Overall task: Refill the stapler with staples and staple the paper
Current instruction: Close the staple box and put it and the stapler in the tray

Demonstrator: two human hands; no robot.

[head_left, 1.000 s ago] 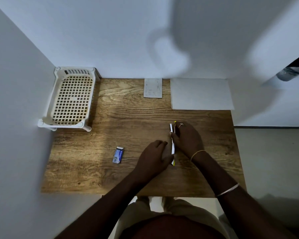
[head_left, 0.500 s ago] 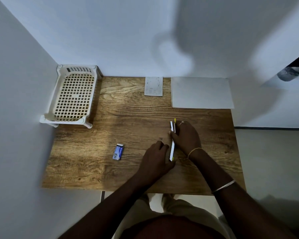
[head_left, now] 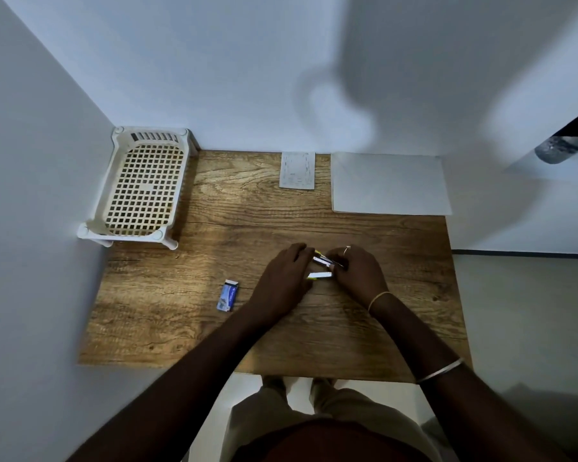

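Head view: both hands meet over the middle of the wooden table (head_left: pixel 314 328), with the stapler (head_left: pixel 322 268) held between them. The left hand (head_left: pixel 282 281) has its fingers curled against the stapler's left end; the right hand (head_left: pixel 359 273) closes over its right end. The stapler lies crosswise and splayed open, two pale arms diverging toward the left hand. Half a second ago it stood lengthwise, pointing away from the person, with the left hand lower and nearer the body.

Left of the grip and slightly nearer the person lies the small blue staple box (head_left: pixel 227 295), well apart; its printing is too small to read. Beyond the grip, a small printed slip (head_left: pixel 297 170) bears illegible marks. Just right of that lies the blank paper (head_left: pixel 389 183). Far left, a cream basket (head_left: pixel 144 188) sits in the corner.
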